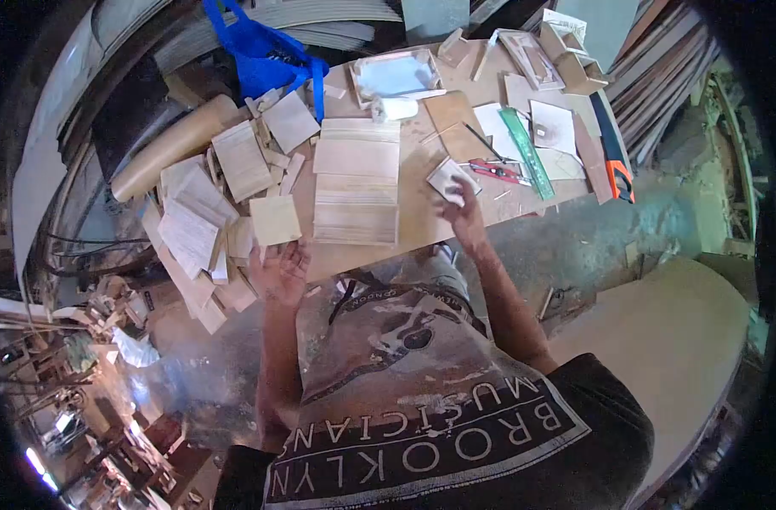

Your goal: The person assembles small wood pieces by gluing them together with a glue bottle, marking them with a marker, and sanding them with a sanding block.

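Plywood offcuts litter the brown wooden workbench [418,225]. Just right of the flat stack of pale plywood strips [356,191], the right hand [466,217] is clamped on a small pale square wooden panel [450,178]. Left of that stack, the left hand [282,272] hangs open with its fingers spread, holding nothing, just beside a tan square plywood piece [275,219]. Red-handled pliers [498,172] lie farther right.

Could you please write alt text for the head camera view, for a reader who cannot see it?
A person at a cluttered workbench rests the right hand on a small pale panel, while the open left hand hovers beside a square wood piece. Stacked boards, a green ruler and a handsaw lie around.
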